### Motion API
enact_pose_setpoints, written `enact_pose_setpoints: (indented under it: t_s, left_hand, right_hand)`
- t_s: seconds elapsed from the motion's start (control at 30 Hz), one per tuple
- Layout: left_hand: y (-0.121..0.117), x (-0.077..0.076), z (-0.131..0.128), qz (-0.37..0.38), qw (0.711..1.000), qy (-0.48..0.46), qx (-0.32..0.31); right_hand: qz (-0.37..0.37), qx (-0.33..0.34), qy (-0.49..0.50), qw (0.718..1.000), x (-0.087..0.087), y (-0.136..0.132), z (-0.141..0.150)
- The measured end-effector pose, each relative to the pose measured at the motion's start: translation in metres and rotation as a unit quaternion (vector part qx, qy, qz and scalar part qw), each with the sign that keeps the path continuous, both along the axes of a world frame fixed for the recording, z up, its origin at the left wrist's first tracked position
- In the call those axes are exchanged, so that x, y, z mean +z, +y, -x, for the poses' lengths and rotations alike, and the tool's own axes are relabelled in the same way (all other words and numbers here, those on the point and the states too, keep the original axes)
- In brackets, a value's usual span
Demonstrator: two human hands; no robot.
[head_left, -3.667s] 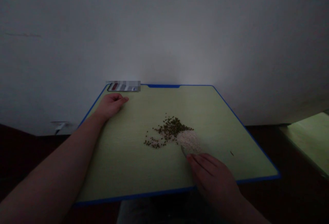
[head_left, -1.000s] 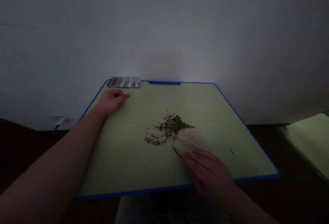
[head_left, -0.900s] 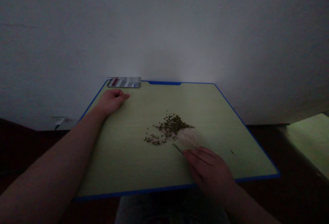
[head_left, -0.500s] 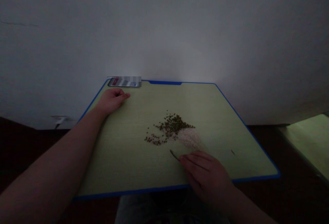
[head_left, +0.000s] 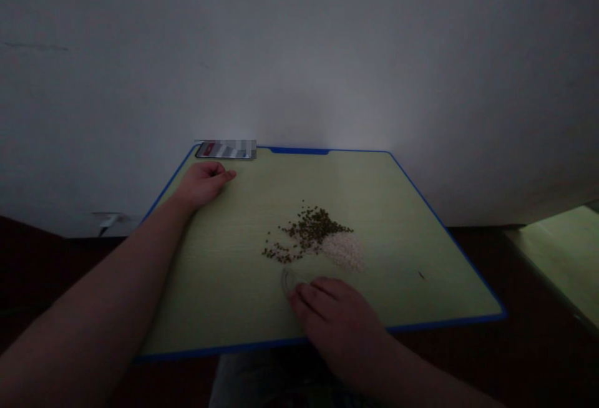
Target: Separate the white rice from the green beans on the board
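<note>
Grains [head_left: 322, 227] of two kinds lie around the middle of the tabletop [head_left: 397, 208]. Dark green grains [head_left: 318, 222] spread toward the far edge and left; pale grains [head_left: 345, 251] form a dense heap touching them on the right. The two kinds look only partly apart: the right-hand heap seems nearly all pale, while the left fringe is a blend of both. Just beside that fringe, toward the near edge, the right hand [head_left: 334, 311] pinches a thin rounded piece [head_left: 287, 281], seemingly see-through. The left hand [head_left: 201, 182] rests loosely curled, nothing visible in it, near the phone [head_left: 224, 151] at the far left corner. A dark sliver [head_left: 422, 275] lies toward the right edge.
</note>
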State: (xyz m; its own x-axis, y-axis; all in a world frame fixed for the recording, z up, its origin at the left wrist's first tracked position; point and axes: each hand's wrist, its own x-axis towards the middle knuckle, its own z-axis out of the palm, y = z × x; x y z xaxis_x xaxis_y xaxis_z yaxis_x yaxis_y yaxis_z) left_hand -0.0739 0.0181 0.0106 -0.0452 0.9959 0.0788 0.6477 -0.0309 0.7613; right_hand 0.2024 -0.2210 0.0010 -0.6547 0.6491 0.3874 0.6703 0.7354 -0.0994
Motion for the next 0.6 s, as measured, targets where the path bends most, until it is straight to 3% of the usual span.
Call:
enact_pose_setpoints:
  t_s: [0.13,0.37,0.6]
  left_hand:
    - [0.0,0.001,0.0,0.008,1.0,0.007,0.004]
    - [0.002,-0.002,0.001,-0.002,1.0,0.006,0.0]
    - [0.004,-0.004,0.003,-0.006,1.0,0.002,-0.007]
  right_hand:
    - [0.0,-0.036,-0.023,0.999,0.0,-0.002,0.003]
    - [-0.059,-0.116,-0.027,0.991,-0.001,-0.009,-0.03]
    - [-0.052,-0.091,-0.018,0.994,-0.004,-0.017,-0.029]
